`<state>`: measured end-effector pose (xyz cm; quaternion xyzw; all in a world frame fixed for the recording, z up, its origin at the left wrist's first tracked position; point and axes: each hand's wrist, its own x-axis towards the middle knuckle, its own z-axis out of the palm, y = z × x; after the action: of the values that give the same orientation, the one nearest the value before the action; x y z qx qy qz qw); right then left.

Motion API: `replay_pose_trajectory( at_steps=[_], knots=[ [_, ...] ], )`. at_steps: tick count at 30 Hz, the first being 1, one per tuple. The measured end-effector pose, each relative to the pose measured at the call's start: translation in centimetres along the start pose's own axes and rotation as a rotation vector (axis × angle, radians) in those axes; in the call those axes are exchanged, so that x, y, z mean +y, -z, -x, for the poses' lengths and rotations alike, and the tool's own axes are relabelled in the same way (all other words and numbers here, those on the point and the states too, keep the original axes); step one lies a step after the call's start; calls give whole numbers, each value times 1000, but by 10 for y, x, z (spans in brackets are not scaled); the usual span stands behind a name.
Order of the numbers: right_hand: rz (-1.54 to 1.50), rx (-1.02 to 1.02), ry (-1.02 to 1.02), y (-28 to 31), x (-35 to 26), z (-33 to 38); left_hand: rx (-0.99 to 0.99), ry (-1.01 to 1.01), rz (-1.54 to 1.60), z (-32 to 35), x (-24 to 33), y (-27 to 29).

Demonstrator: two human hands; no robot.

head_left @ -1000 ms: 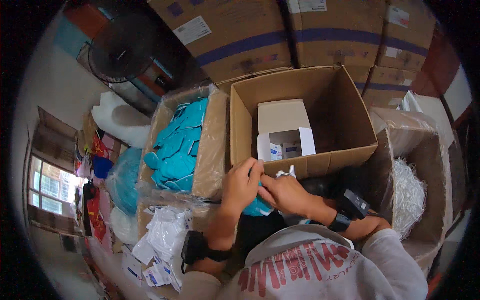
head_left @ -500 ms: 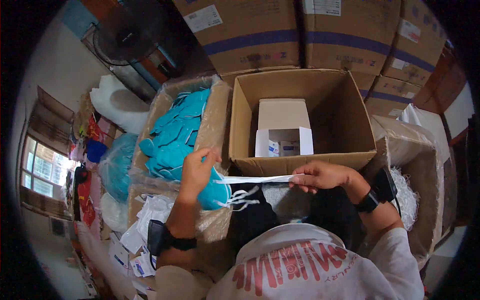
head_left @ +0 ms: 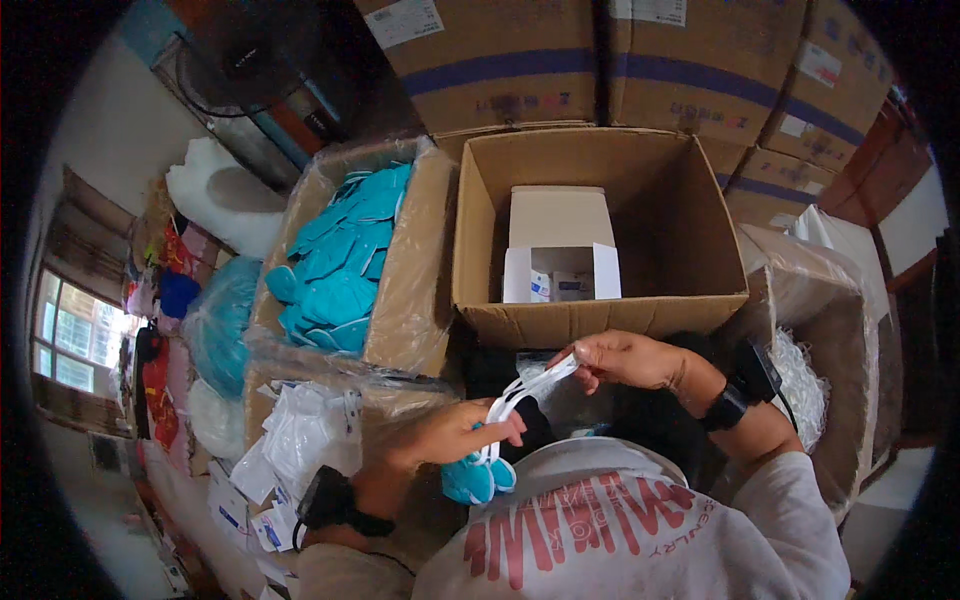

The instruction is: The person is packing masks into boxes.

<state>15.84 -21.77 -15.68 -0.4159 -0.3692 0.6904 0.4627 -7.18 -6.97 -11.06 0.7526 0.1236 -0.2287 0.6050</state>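
Observation:
My left hand (head_left: 460, 432) is closed round white elastic straps just in front of my body. Below its fingers hang teal face masks (head_left: 470, 480), folded together; how many is hard to tell. The white straps (head_left: 528, 385) run slackly in a bundle up to my right hand (head_left: 628, 358). That hand pinches their far ends between thumb and fingers, near the front wall of an open cardboard box (head_left: 600, 318). My palm and fingers hide part of the masks.
A plastic-lined carton (head_left: 415, 290) of loose teal masks stands at left. Inside the middle box sits an opened small white carton (head_left: 560, 215). White packets (head_left: 305, 430) lie at lower left, white elastic strands (head_left: 800, 385) in a box at right. Large cartons (head_left: 500, 70) are stacked behind.
My left hand has come down toward my body with the masks and moved right. The straps, stretched level between my hands before, now hang looser and bunched. My right hand shifted slightly left.

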Motion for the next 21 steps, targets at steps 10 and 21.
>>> replay_pose_trajectory(
  at_steps=[10, 21],
  knots=[
    [719, 9, 32, -41, 5, -13, 580, -249, 334, -12, 14, -11],
    [825, -447, -18, -60, 6, 31, -214, -275, 205, -32, -40, -74]
  ],
)
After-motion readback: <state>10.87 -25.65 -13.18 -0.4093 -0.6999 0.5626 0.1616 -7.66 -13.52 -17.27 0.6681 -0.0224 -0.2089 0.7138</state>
